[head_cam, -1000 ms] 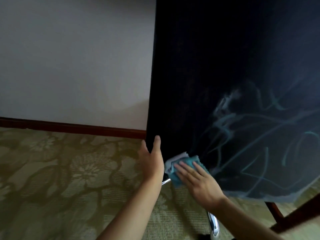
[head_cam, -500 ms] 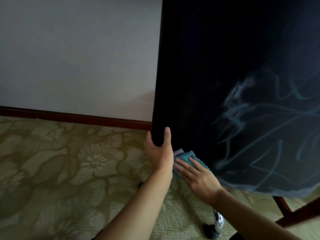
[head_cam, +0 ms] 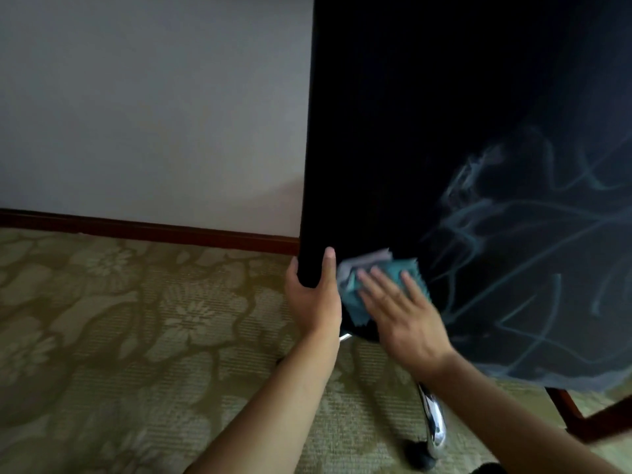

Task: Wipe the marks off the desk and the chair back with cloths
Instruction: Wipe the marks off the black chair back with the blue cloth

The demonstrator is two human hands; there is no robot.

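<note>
My left hand (head_cam: 313,299) grips the stiff chair back (head_cam: 427,148) edge; my right hand (head_cam: 398,314), fingers flat, presses the soft, light cloth (head_cam: 383,271).

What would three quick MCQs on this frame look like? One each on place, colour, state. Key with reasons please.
1. Where does the left hand grip the chair back?
A. its top rim
B. its lower left corner
C. its right edge

2. What colour is the cloth?
A. teal with a pale part
B. red
C. yellow

3. How does the right hand lie?
A. clenched in a fist, away from the cloth
B. hanging idle beside the chair
C. fingers straight, pressing the cloth on the chair back

Key: 1 B, thumb in front of the dark panel's lower left corner and fingers behind it. 2 A, teal cloth with a whitish part at its upper left. 3 C, flat fingers lie over the cloth, left of the chalky marks.
</note>
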